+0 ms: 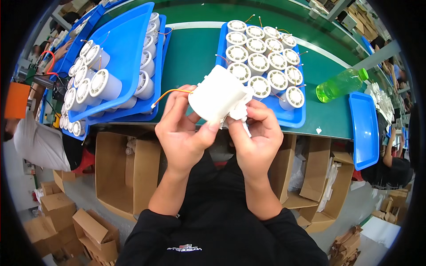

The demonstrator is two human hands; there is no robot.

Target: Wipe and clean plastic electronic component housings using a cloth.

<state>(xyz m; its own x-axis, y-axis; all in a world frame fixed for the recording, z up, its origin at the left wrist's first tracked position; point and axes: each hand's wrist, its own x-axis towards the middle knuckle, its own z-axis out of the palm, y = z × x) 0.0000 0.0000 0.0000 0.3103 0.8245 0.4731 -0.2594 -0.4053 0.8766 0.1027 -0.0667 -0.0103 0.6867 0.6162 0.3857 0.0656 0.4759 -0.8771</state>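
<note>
Taking twelve as straight ahead of the person, a smooth, plain white plastic cylinder [214, 94] is held up at twelve o'clock, near the front edge of the green-topped bench [188, 57]. It is tilted, its curved wall showing pale and unmarked, with small tabs poking out along its upper left edge. A thin orange-and-brown wire [171, 91] comes off its left side, ending in a tiny pale plug out toward ten o'clock.

The left hand [182, 128] is partly curled round the cylinder's lower left, thumb along the underside and fingers at the side and behind, so it's gripping it. The right hand [258, 135] is narrowed, thumb and fingers pinching a crumpled white piece [240, 111] against the cylinder's lower right end; I can't tell whether that is cloth or thin plastic.

Just to the right of twelve, a blue plastic tray [290, 119] carries rows of similar white cylinders with round, slotted tops. Toward eleven, stacked blue plastic trays [126, 48] bear more of them, the upper tray askew. A clear bottle of green liquid [339, 85] lies tipped at one o'clock.
</note>
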